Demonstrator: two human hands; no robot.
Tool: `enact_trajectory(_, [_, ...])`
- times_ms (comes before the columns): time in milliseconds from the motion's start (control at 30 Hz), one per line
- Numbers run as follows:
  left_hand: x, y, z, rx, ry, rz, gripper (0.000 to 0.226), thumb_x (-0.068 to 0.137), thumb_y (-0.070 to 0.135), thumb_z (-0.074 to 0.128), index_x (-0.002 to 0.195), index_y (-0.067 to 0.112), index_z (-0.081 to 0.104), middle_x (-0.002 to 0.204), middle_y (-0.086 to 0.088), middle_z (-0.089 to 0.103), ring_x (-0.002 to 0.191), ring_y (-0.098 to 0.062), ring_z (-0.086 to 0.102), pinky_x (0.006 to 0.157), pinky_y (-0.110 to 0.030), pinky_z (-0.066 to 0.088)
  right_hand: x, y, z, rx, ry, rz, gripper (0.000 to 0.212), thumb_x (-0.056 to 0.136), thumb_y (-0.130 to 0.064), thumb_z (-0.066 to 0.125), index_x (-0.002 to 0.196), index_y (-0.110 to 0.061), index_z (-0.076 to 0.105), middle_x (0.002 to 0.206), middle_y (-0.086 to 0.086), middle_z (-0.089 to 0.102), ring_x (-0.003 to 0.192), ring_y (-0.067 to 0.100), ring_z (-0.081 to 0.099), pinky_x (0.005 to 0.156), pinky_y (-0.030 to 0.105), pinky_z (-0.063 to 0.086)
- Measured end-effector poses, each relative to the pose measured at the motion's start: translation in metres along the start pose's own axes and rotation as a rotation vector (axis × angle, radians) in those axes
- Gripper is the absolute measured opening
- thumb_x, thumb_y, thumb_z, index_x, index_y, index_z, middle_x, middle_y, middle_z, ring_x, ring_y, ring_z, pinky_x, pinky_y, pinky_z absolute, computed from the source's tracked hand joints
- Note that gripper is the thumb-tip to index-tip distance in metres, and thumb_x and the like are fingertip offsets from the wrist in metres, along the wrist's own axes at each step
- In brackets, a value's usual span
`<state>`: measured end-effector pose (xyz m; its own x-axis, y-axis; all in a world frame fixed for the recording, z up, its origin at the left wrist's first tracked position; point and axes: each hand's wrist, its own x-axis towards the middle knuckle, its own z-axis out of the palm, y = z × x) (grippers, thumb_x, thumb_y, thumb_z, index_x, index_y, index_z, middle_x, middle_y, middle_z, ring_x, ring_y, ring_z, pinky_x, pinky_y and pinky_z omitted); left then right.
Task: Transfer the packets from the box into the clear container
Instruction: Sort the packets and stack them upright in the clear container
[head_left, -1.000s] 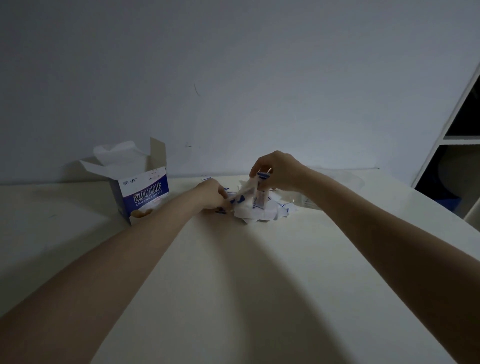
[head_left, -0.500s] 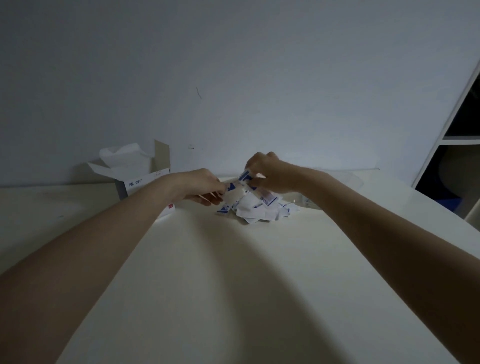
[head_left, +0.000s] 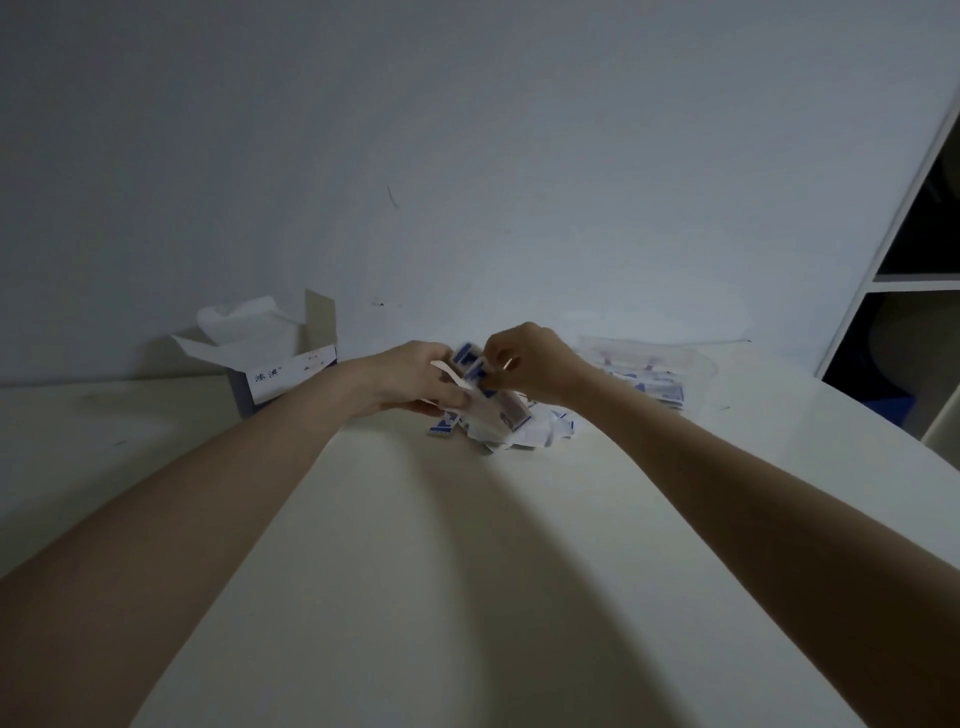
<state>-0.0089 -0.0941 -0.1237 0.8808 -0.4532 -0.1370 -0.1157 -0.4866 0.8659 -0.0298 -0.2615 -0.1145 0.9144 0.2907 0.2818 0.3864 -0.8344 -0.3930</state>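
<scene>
Dimly lit, the box (head_left: 283, 366) at far left stands open, its blue print too small to read. Both hands meet above a heap (head_left: 511, 434) of packets: left hand (head_left: 415, 382) and right hand (head_left: 524, 366) each pinch blue-and-white packets (head_left: 475, 371). The clear container (head_left: 652, 371), far right, already holds some, blurred.

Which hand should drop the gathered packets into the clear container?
Right hand, probably. It pinches the white-and-blue packets together with the left hand, and the clear plastic container sits just beyond its wrist. The left would have to cross over.
</scene>
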Motion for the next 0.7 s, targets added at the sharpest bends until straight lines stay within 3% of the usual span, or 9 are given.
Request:
enact_trajectory(100, [0.003, -0.002, -0.005, 0.170, 0.112, 0.044, 0.014, 0.082, 0.009, 0.069, 0.092, 0.017, 0.063, 0.082, -0.004, 0.062, 0.069, -0.008, 0.056, 0.056, -0.010, 0.047, 0.004, 0.009, -0.005, 0.270, 0.212, 0.149, 0.017, 0.086, -0.009, 0.060, 0.103, -0.011, 0.055, 0.094, 0.009, 0.063, 0.084, 0.022, 0.058, 0.067, 0.030, 0.048])
enact_trajectory(167, [0.004, -0.005, -0.009, 0.382, 0.236, 0.119, 0.007, 0.081, 0.011, 0.068, 0.085, 0.017, 0.067, 0.075, 0.000, 0.059, 0.065, -0.007, 0.052, 0.054, -0.011, 0.039, 0.005, 0.015, -0.013, 0.499, 0.241, 0.255, 0.021, 0.085, -0.008, 0.062, 0.098, -0.015, 0.047, 0.090, 0.007, 0.061, 0.080, 0.023, 0.058, 0.063, 0.034, 0.051])
enact_trajectory(267, [0.003, -0.009, -0.009, 0.678, 0.428, 0.329, 0.008, 0.078, 0.004, 0.064, 0.078, 0.012, 0.066, 0.077, 0.003, 0.054, 0.079, -0.013, 0.047, 0.065, -0.023, 0.036, 0.002, 0.020, -0.021, 0.590, 0.240, 0.287, 0.011, 0.086, -0.007, 0.061, 0.077, -0.009, 0.055, 0.074, 0.008, 0.055, 0.063, 0.016, 0.047, 0.051, 0.023, 0.037])
enact_trajectory(333, [0.002, -0.013, -0.005, 0.778, 0.483, 0.464, 0.006, 0.078, 0.004, 0.064, 0.078, 0.010, 0.065, 0.086, 0.003, 0.052, 0.087, -0.013, 0.042, 0.073, -0.027, 0.038, 0.000, 0.022, -0.020, 0.683, 0.206, 0.308, 0.018, 0.089, -0.006, 0.057, 0.071, -0.005, 0.055, 0.072, 0.009, 0.049, 0.060, 0.015, 0.038, 0.053, 0.023, 0.030])
enact_trajectory(500, [0.001, -0.016, 0.002, 0.901, 0.590, 0.712, 0.013, 0.073, -0.005, 0.066, 0.074, 0.006, 0.061, 0.087, -0.006, 0.058, 0.079, -0.017, 0.045, 0.057, -0.034, 0.047, -0.002, 0.019, -0.017, 0.997, 0.038, 0.441, 0.022, 0.095, -0.008, 0.047, 0.074, -0.007, 0.052, 0.073, 0.008, 0.052, 0.066, 0.017, 0.049, 0.063, 0.025, 0.043])
enact_trajectory(600, [0.003, -0.010, 0.004, 0.848, 0.631, 0.731, 0.014, 0.071, -0.010, 0.064, 0.073, 0.003, 0.059, 0.086, -0.009, 0.059, 0.079, -0.014, 0.041, 0.061, -0.026, 0.036, -0.005, 0.017, -0.012, 0.957, -0.010, 0.423, 0.024, 0.094, -0.004, 0.047, 0.070, -0.008, 0.048, 0.070, 0.007, 0.047, 0.063, 0.015, 0.046, 0.061, 0.023, 0.039])
enact_trajectory(700, [0.003, -0.003, 0.009, 0.839, 0.590, 0.749, 0.011, 0.074, -0.006, 0.066, 0.075, 0.003, 0.060, 0.089, -0.009, 0.059, 0.081, -0.013, 0.041, 0.065, -0.026, 0.036, -0.005, 0.012, -0.008, 0.743, -0.096, 0.305, 0.029, 0.092, -0.004, 0.050, 0.065, -0.012, 0.044, 0.071, 0.006, 0.046, 0.070, 0.016, 0.043, 0.068, 0.027, 0.034])
